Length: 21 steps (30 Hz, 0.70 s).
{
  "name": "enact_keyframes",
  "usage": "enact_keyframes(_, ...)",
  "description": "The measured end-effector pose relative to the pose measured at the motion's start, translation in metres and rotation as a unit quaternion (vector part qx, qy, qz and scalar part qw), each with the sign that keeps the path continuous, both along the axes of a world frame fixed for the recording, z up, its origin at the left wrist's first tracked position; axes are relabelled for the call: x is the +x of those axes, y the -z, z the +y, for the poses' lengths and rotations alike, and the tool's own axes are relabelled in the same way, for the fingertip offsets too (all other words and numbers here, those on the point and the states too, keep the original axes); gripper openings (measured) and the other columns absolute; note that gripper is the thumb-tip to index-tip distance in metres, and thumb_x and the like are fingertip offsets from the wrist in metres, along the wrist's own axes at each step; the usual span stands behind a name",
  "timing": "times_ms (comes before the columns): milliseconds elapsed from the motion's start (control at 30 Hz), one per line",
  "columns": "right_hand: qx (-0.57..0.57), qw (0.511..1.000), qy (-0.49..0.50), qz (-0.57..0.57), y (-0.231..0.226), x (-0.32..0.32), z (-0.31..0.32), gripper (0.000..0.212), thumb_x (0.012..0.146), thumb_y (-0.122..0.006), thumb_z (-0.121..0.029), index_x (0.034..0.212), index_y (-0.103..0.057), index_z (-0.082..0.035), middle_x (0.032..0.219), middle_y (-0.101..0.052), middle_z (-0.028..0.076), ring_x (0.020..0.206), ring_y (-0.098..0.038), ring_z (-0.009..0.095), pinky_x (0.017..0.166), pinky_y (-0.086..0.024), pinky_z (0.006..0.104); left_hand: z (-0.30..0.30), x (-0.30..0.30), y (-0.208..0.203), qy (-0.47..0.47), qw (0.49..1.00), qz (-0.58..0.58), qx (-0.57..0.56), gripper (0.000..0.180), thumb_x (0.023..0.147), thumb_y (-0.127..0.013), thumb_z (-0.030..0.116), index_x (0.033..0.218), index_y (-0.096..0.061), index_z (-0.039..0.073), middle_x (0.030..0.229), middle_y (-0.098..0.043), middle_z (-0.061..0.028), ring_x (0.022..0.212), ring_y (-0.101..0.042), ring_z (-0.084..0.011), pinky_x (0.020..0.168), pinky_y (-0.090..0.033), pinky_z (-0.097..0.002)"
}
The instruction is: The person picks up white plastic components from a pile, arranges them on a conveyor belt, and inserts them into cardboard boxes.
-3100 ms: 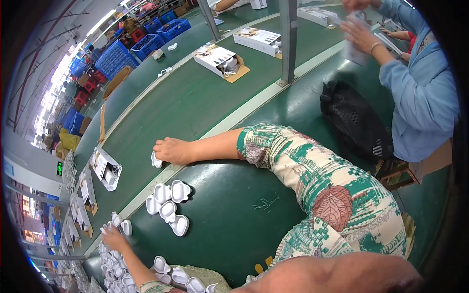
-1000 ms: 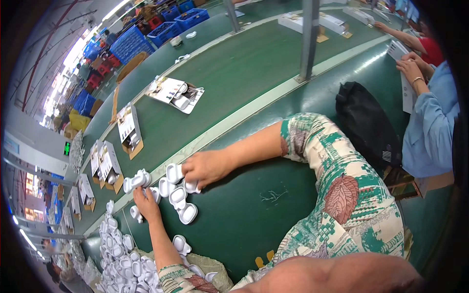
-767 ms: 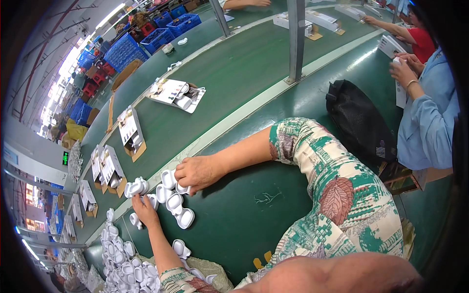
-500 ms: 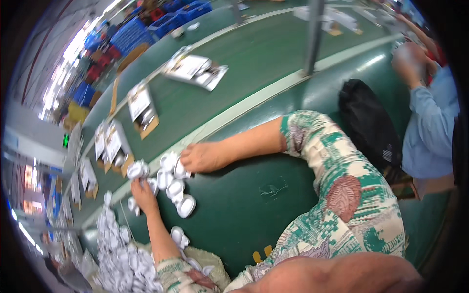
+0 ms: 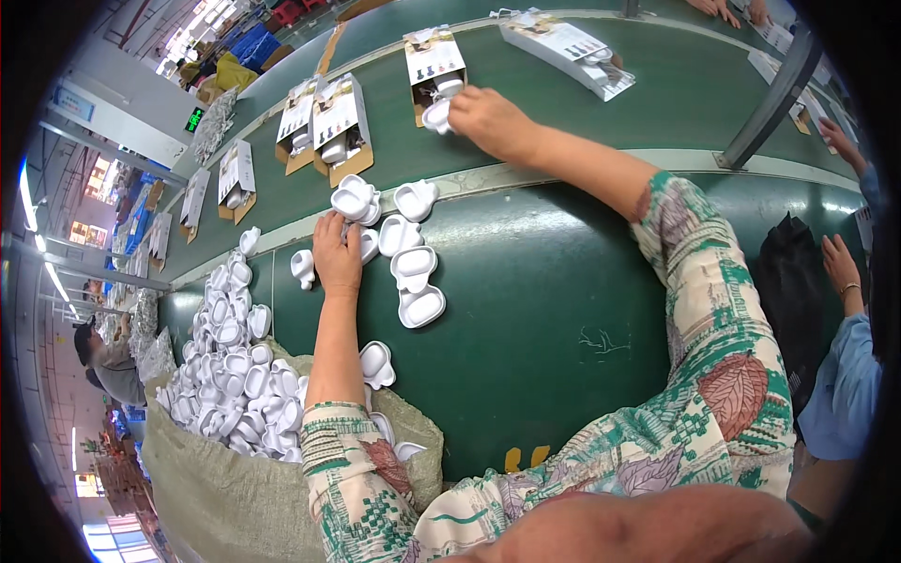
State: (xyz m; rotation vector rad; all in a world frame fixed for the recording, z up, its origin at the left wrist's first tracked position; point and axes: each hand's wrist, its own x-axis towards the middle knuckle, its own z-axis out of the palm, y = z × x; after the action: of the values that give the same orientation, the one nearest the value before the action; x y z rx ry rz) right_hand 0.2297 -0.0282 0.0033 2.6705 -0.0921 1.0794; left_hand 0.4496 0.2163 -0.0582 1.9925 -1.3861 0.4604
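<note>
My right hand [image 5: 493,124] reaches over the far belt, its fingers closed on a white plastic piece [image 5: 437,115] with a rounded hollow. The piece is at the open lower end of a printed white carton [image 5: 434,56], which has another white part inside. My left hand [image 5: 338,255] is on the near worktop, fingers curled against a small stack of white plastic pieces [image 5: 355,199]; its fingertips are partly hidden. One more piece shows beside its thumb. To its right, several like pieces [image 5: 414,266] form a row. A big heap of them [image 5: 230,375] spills from a woven sack [image 5: 206,497] at the left.
More open cartons [image 5: 340,117] lie along the green belt [image 5: 544,122]. A pale rail [image 5: 488,180] divides it from the worktop [image 5: 535,310]. At the right are a metal post [image 5: 774,98], a black bag [image 5: 793,300] and a co-worker's arm [image 5: 849,291].
My right hand has gone from the pieces by the rail out to a carton on the belt, now with a white piece. My left hand stays by the stack. The whole view has shifted.
</note>
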Motion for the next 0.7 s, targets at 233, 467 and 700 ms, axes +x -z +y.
enact_keyframes(233, -0.019, 0.977, 0.209, -0.028, 0.003, 0.029, -0.075, 0.009, 0.076, -0.053, -0.012, 0.082, -0.06, -0.009, 0.09, -0.058, 0.007, 0.092, -0.056, 0.024, 0.069, -0.046, 0.0377, -0.003, 0.002, 0.005, 0.004, 0.999, 0.037, -0.017, 0.03, 0.081, -0.056, 0.023, 0.106, -0.059, 0.006, 0.117, -0.057, -0.0123, 0.114, -0.047, -0.0339, 0.096, -0.037, -0.0438)
enact_keyframes(467, 0.069, 0.996, -0.033, -0.034, 0.01, 0.025, 0.0, 0.023, 0.071, -0.065, -0.013, 0.091, -0.058, -0.007, 0.096, -0.057, 0.009, 0.092, -0.055, 0.027, 0.076, -0.046, 0.0376, 0.0, 0.0, 0.003, -0.148, 0.988, 0.014, 0.04, 0.034, 0.082, -0.055, 0.032, 0.11, -0.057, 0.014, 0.119, -0.057, -0.0027, 0.121, -0.042, -0.0333, 0.095, -0.029, -0.0596)
enact_keyframes(700, 0.085, 0.976, -0.138, 0.147, 0.026, 0.032, 0.081, 0.029, 0.07, -0.069, -0.023, 0.088, -0.057, -0.005, 0.097, -0.056, 0.009, 0.099, -0.051, 0.026, 0.083, -0.042, 0.0369, 0.001, -0.003, 0.004, -0.163, 0.985, 0.022, 0.058, 0.034, 0.083, -0.052, 0.032, 0.112, -0.056, 0.014, 0.12, -0.056, -0.0022, 0.123, -0.039, -0.0348, 0.094, -0.026, -0.0642)
